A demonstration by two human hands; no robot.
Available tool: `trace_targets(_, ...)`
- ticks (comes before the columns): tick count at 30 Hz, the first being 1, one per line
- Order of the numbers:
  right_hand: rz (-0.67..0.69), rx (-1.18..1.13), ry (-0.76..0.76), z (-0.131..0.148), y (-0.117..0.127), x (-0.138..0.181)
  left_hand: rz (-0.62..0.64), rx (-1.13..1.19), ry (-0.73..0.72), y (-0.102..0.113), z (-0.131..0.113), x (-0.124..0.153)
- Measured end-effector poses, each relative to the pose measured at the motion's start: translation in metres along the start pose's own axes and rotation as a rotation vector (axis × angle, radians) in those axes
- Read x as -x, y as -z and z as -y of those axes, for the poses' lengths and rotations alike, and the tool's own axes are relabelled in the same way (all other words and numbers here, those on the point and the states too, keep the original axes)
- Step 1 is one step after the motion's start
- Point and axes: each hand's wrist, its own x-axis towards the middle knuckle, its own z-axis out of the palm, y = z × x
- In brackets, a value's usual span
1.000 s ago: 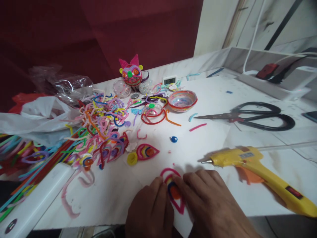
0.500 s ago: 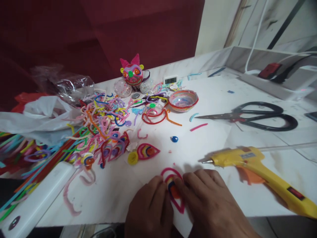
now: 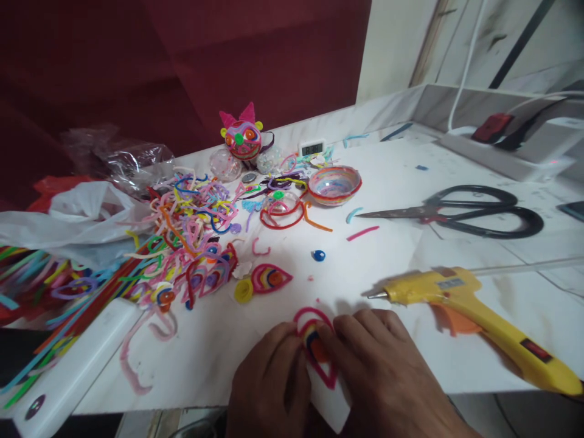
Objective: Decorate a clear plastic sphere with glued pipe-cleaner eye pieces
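A teardrop-shaped pipe-cleaner eye with a pink outline, yellow and dark blue bands and an orange centre lies between my hands near the table's front edge. My left hand pinches its left side, with the fingers bent. From the right, my right hand presses its fingertips on the eye's upper right part. A white piece of paper shows under its pointed end. The fingertips partly cover the eye. A similar finished-looking eye rests a little farther off, beside a yellow coil.
On the right lie a yellow glue gun and black-handled scissors. Pipe-cleaner scraps heap on the left by a white plastic bag. A colourful bowl, a decorated ball figure and a small digital clock stand behind.
Both hands stay on the pipe-cleaner eye with nearly the same grip. More of the white paper under its tip shows now. The whole view has shifted slightly.
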Motion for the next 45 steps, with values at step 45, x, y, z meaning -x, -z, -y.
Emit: trace_targets(45, 0.026, -0.125, -0.025, -0.007, 0.02, 0.017, 0.219, 0.083, -0.01, -0.002, 0.0, -0.032)
